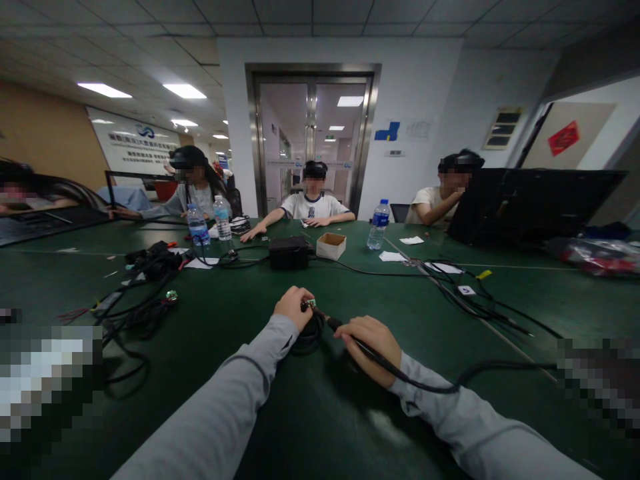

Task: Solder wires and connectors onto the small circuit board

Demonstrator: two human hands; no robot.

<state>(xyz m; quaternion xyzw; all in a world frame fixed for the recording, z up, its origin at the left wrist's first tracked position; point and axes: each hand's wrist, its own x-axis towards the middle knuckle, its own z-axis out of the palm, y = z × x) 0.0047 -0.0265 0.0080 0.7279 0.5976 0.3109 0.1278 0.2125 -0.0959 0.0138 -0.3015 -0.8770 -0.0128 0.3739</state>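
Observation:
My left hand (293, 309) is closed on a small green circuit board (311, 303) just above the table. A coil of black cable (306, 343) lies right below that hand. Between its fingers and thumb, my right hand (374, 348) grips a soldering iron (333, 323) like a pen. The iron's thin metal tip points up and left at the board; whether the two touch I cannot tell. From its handle a black cord (435, 387) runs over my right wrist and off to the right.
Ahead are a black box (289, 253), an open white carton (331, 247) and a water bottle (379, 225). Tangled cables (145, 300) lie on the left, more black cables (465, 293) on the right. Several people sit around the green table (240, 283); a monitor (530, 200) stands at right.

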